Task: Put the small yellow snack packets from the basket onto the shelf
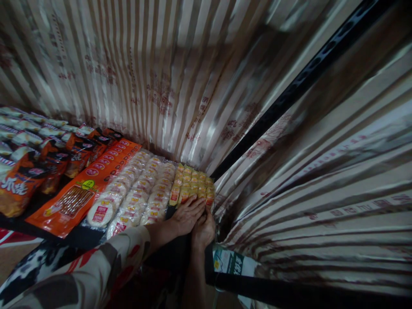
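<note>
Small yellow snack packets (192, 182) sit in neat rows at the right end of a dark shelf (165, 253). My left hand (188, 214) reaches in from the left, fingers stretched out and lying over the front packets. Right beside it, my right hand (204, 227) is closed at the front right corner of the same rows, its fingers bent against a yellow packet. Part of that packet is covered by both hands. Left of them lie rows of round white rice crackers (131, 197) in clear wrappers.
An orange bag of snack sticks (77, 199) lies left of the crackers, beside orange-and-black snack bags (21, 184) and several rows of small packs (27, 126). Striped sheeting (154, 86) hangs behind. A black metal upright (283, 96) and a lower bar (273, 289) border the right side.
</note>
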Demonstrator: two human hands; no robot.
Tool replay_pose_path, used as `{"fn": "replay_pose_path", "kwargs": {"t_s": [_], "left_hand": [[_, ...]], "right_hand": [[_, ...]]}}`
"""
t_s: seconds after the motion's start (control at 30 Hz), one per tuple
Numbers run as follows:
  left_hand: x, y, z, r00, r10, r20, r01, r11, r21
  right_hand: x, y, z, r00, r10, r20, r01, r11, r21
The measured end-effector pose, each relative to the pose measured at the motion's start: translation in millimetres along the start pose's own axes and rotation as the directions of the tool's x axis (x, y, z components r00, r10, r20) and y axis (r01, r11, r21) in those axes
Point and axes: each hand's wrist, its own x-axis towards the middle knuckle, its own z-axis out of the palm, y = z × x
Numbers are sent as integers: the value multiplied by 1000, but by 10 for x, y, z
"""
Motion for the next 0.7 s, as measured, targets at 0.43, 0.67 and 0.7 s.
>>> {"fn": "replay_pose_path", "kwargs": {"t_s": [0.43,0.67,0.7], "left_hand": [[-95,167,2,992,-92,-85,97,994,45],[-84,177,50,991,-117,-62,115,993,-36],[-86,196,57,992,-118,-52,114,992,-58]], "right_hand": [[-23,190,96,996,9,89,-16,997,78],[15,220,74,992,44,121,-59,990,129],[24,243,73,991,55,121,-73,986,152]]}}
